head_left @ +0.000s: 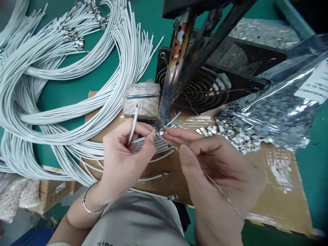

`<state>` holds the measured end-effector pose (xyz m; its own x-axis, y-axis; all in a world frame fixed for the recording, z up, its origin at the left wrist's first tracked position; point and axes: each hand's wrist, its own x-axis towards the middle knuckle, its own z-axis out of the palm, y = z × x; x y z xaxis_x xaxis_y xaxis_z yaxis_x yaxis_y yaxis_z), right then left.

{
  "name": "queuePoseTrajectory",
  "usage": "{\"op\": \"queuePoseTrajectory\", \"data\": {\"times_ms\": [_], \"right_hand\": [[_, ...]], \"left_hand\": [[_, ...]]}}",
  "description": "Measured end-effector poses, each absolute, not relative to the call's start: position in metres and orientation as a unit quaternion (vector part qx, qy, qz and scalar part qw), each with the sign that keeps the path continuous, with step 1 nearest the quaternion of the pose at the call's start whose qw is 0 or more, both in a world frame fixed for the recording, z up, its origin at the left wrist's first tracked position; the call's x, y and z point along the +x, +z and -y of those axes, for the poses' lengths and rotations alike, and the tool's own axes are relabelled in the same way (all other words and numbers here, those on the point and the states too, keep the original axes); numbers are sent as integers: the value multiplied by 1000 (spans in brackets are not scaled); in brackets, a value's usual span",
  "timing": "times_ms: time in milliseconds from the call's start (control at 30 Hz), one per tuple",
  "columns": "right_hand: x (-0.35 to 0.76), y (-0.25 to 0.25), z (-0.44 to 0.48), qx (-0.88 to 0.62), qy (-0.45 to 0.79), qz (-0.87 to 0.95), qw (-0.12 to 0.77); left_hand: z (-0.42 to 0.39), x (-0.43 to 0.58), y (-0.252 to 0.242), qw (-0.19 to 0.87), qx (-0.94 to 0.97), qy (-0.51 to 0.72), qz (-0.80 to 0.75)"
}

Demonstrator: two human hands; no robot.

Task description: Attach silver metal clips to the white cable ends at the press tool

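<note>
My left hand (128,150) pinches a white cable (133,125) beneath the soldering iron; a stripped reddish end of it points up past the fingers. Between thumb and fingers of my right hand (217,164) runs a thin solder wire (222,192), whose front end reaches the iron's tip. The soldering iron (172,75) stands fixed and slanted, with its dark tip down between both hands. A small silvery metal piece (162,132) sits right at the tip; whether it touches the cable is hidden by my fingers.
Bundles of white cables (69,136) fill the left, some with metal ends. A plastic-wrapped block (142,102) stands behind my left hand. Behind the iron lies a black fan (202,89). Loose metal pieces (235,135) spill from a clear bag (279,99) onto cardboard (279,191).
</note>
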<state>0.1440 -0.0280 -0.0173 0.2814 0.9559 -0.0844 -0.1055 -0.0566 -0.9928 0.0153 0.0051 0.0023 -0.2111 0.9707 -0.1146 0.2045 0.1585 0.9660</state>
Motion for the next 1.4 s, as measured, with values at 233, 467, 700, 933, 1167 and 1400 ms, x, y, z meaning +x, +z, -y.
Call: {"op": "queuePoseTrajectory", "data": {"times_ms": [233, 467, 700, 933, 1167, 1400], "right_hand": [[141, -14, 24, -555, 452, 378, 587], [137, -9, 22, -559, 429, 367, 608], [133, -7, 20, -566, 424, 356, 610], [134, -8, 20, -567, 422, 356, 612], [138, -12, 21, -550, 426, 371, 615], [147, -20, 21, -519, 439, 416, 604]], "left_hand": [[-8, 17, 4, 401, 480, 459, -632], [-9, 17, 5, 398, 479, 471, -625], [-8, 16, 5, 397, 484, 478, -616], [-8, 15, 4, 393, 489, 480, -613], [-9, 15, 3, 392, 489, 487, -609], [-7, 15, 4, 392, 491, 490, -604]]}}
